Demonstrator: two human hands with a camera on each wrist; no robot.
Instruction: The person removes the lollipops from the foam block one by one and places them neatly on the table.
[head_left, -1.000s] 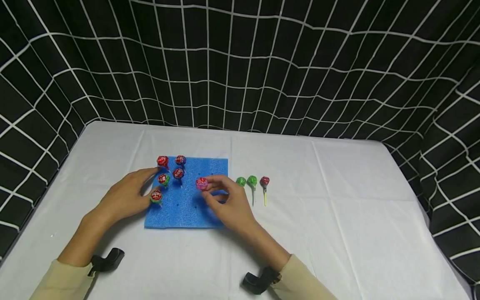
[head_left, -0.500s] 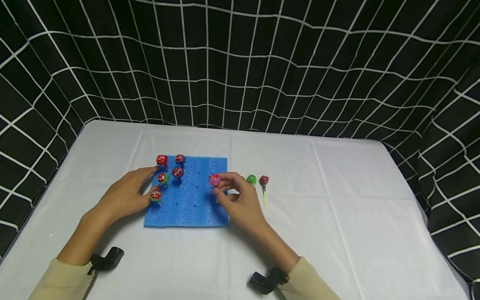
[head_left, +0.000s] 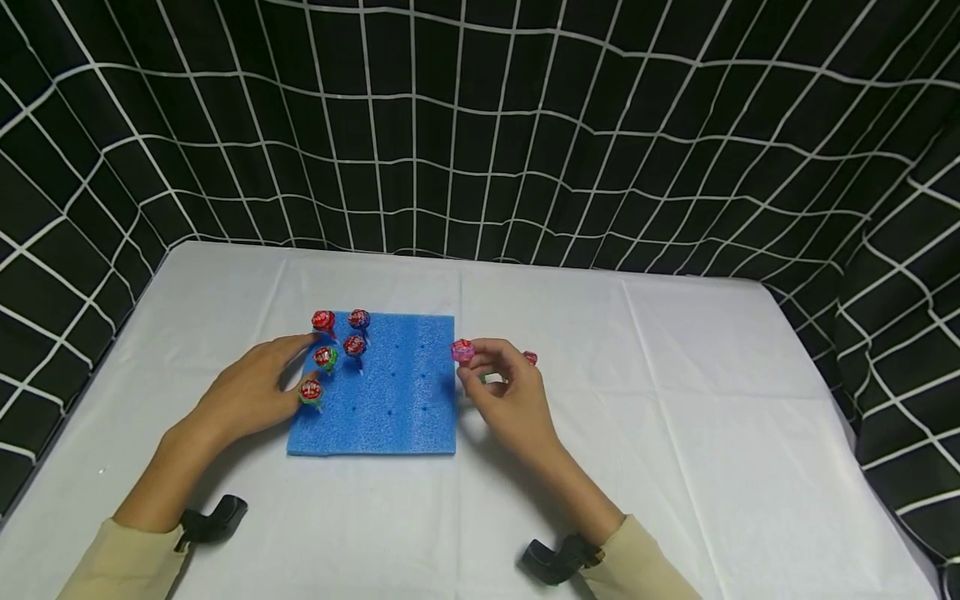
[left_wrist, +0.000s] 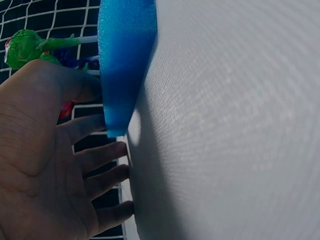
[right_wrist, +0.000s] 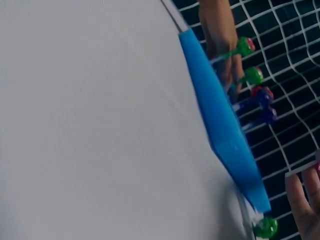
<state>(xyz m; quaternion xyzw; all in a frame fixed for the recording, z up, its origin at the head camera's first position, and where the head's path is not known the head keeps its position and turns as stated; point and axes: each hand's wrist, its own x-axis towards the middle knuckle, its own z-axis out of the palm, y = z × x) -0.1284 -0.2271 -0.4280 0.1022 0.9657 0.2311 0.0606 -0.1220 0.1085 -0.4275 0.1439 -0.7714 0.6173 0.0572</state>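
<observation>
A pink lollipop [head_left: 462, 351] is pinched between the thumb and fingers of my right hand [head_left: 517, 402], just past the right edge of a blue foam block [head_left: 408, 421]. My left hand [head_left: 258, 379] rests at the block's left edge, its fingers spread and fairly straight; in the left wrist view the thumb touches the foam [left_wrist: 127, 55]. Several lollipops stand upright in the block's left part, among them a red one [head_left: 323, 321], a dark blue-and-red one [head_left: 358, 319] and a green-and-red one [head_left: 310, 391]. Small holes dot the rest of the foam.
Behind my right hand a green lollipop [right_wrist: 265, 227] lies on the white-covered table [head_left: 675, 433], mostly hidden in the head view. A dark red lollipop [head_left: 531, 357] shows past the knuckles. A black curtain with a white grid [head_left: 480, 125] surrounds the table.
My right hand has carried the pink lollipop rightward from above the foam to beyond its right edge, covering the loose lollipops there. The left hand has stayed in place.
</observation>
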